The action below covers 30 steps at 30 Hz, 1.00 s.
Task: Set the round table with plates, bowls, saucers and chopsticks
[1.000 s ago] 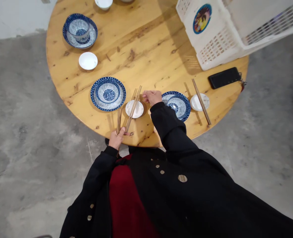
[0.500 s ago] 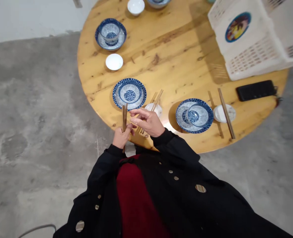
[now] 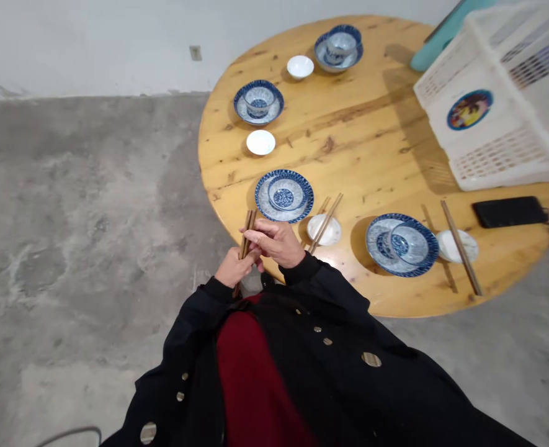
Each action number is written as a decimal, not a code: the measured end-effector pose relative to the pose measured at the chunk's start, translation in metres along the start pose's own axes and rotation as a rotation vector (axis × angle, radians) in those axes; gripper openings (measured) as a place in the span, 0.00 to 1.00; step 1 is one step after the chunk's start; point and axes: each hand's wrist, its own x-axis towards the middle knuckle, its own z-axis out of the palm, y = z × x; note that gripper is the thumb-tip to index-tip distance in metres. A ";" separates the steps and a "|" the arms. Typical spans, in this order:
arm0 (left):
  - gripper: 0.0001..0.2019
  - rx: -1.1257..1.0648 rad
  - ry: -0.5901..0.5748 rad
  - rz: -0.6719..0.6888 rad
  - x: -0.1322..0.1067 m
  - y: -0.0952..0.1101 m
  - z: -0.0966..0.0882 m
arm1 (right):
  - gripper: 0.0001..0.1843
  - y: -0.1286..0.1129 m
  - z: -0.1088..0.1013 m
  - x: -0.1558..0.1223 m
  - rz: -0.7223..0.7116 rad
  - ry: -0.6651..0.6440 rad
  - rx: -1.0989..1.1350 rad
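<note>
Holding chopsticks (image 3: 244,246) — left grip (image 3: 236,266) around them, right grip (image 3: 280,243) touching.

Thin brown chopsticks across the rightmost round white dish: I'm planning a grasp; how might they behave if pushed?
The chopsticks look stiff, being straight, and probably light, being slender. Resting across the dish with both ends overhanging, they could tip or slide.

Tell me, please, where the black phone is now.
In the head view, the black phone lies at right on the wooden table, just below the white basket.
</note>
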 end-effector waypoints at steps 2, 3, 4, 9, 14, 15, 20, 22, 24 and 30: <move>0.33 0.026 0.002 0.015 -0.006 0.000 -0.017 | 0.15 -0.001 0.017 0.006 0.010 -0.003 0.031; 0.34 0.043 0.006 0.029 -0.008 -0.001 -0.026 | 0.15 0.000 0.026 0.008 0.022 -0.014 0.049; 0.34 0.061 0.012 0.048 -0.010 -0.003 -0.034 | 0.16 0.001 0.035 0.010 0.036 -0.032 0.066; 0.32 0.052 0.049 0.164 -0.007 -0.026 -0.067 | 0.16 0.008 0.066 0.018 0.029 -0.087 0.034; 0.30 0.000 0.045 0.225 0.003 -0.039 -0.087 | 0.14 0.009 0.078 0.035 -0.109 -0.079 -0.164; 0.30 0.007 0.056 0.240 0.004 -0.038 -0.091 | 0.13 0.008 0.080 0.039 -0.154 -0.076 -0.201; 0.30 0.096 0.122 0.410 0.023 -0.018 -0.117 | 0.09 0.000 0.088 0.066 -0.387 -0.050 -0.341; 0.28 0.130 0.151 0.493 0.043 -0.007 -0.128 | 0.08 -0.005 0.088 0.079 -0.464 0.019 -0.412; 0.25 0.204 0.166 0.517 0.073 0.006 -0.139 | 0.08 -0.011 0.086 0.095 -0.537 0.125 -0.473; 0.13 0.477 0.005 0.565 0.181 0.060 -0.163 | 0.05 -0.015 0.061 0.163 -0.595 0.469 -0.651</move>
